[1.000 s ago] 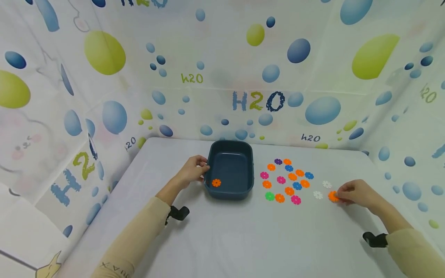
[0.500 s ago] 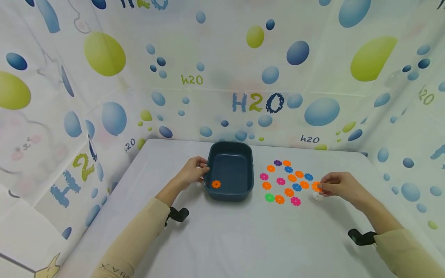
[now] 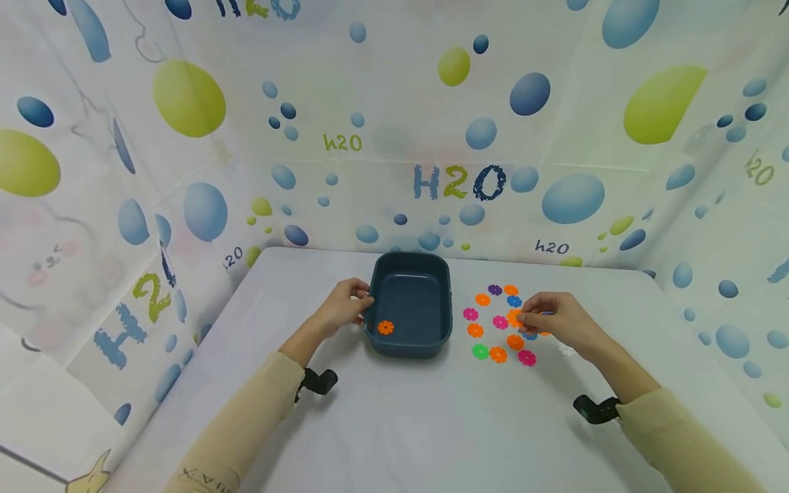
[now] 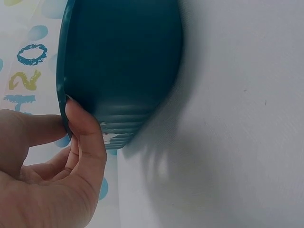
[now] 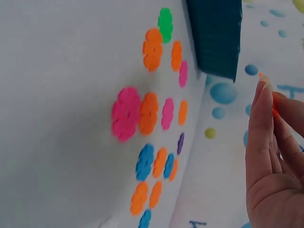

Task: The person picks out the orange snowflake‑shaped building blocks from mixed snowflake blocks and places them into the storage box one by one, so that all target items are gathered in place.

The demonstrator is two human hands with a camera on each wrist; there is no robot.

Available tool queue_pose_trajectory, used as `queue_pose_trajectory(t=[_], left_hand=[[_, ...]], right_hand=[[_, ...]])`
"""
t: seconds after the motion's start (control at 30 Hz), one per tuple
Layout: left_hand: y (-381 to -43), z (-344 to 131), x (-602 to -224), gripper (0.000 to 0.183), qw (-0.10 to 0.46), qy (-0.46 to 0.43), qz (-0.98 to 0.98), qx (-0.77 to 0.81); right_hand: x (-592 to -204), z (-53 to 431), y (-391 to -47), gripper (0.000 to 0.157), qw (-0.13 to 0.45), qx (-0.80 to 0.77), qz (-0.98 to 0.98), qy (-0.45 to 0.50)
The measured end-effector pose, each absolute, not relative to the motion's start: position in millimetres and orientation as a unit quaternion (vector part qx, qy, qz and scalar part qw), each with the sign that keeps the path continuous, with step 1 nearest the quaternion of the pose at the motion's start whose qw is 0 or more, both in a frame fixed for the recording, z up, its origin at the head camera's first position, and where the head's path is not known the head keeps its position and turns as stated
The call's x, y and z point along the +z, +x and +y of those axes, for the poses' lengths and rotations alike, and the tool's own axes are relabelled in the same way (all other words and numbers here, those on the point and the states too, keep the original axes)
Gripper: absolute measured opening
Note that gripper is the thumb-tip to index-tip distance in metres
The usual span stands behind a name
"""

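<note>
A dark blue plastic bin point(image 3: 411, 301) stands on the white table, with one orange flower-shaped disc point(image 3: 385, 327) lying inside near its front left corner. My left hand point(image 3: 342, 303) pinches the bin's left rim between thumb and fingers; the left wrist view shows this hand point(image 4: 61, 166) at the rim point(image 4: 63, 102). Above the scattered discs, my right hand point(image 3: 557, 318) holds another orange flower-shaped disc point(image 3: 514, 318) between thumb and fingertips. In the right wrist view that hand point(image 5: 273, 156) hides most of the disc it pinches.
Several flower-shaped discs lie right of the bin, among them a green one point(image 3: 480, 351), a pink one point(image 3: 527, 357) and a purple one point(image 3: 495, 289). A white disc point(image 3: 566, 350) lies under the right forearm. A patterned curtain point(image 3: 394, 137) hangs behind the table.
My right hand has carried the orange disc leftward from beside the white discs to over the coloured ones. The left hand and the bin have stayed in place.
</note>
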State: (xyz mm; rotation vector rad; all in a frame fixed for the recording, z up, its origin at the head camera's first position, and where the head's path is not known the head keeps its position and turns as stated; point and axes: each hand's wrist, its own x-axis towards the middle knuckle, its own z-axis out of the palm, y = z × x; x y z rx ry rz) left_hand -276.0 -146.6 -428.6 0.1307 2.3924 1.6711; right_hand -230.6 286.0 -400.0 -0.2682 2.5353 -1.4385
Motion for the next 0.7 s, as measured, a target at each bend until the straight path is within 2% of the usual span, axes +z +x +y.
queue_pose_trajectory(t=[0.7], left_hand=[[-275.9,-147.3,-429.1,0.031,0.112,0.047,0.815,0.567]], right_hand=[[-403.3,167.3,-264.2,0.014,0.117,-0.543,0.814,-0.170]])
